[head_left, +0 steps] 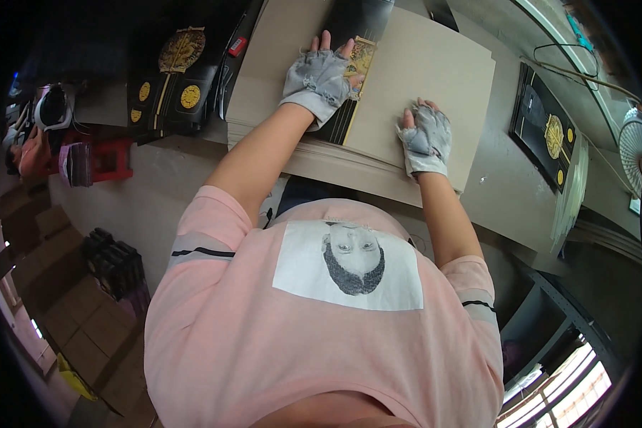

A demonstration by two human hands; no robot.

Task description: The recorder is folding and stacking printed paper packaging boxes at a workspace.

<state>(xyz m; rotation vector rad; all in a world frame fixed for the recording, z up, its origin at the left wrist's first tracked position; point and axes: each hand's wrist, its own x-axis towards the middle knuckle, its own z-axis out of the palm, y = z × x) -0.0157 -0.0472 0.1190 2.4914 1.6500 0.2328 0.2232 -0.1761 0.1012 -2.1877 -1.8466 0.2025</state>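
Note:
A stack of large greyish-beige cardboard sheets point(435, 64) lies before me on the worktable. Across its top sheet runs a long black printed strip point(351, 118) with a gold ornamental pattern and thin gold lines. My left hand point(317, 80), in a worn grey fingerless glove, presses flat on the strip with its fingers apart, hiding part of it. In a matching glove, my right hand point(426, 135) rests on the bare board to the right of the strip. Its fingers are slightly bent and loosely apart, and I see nothing held in them.
Black boxes with gold emblems point(185, 64) lie to the left, beside a small red object point(237, 47). On the right sits a stack of black-and-gold printed sheets point(549, 132), near a white fan point(633, 143). A red stool point(110, 158) and brown cartons point(85, 321) stand at left.

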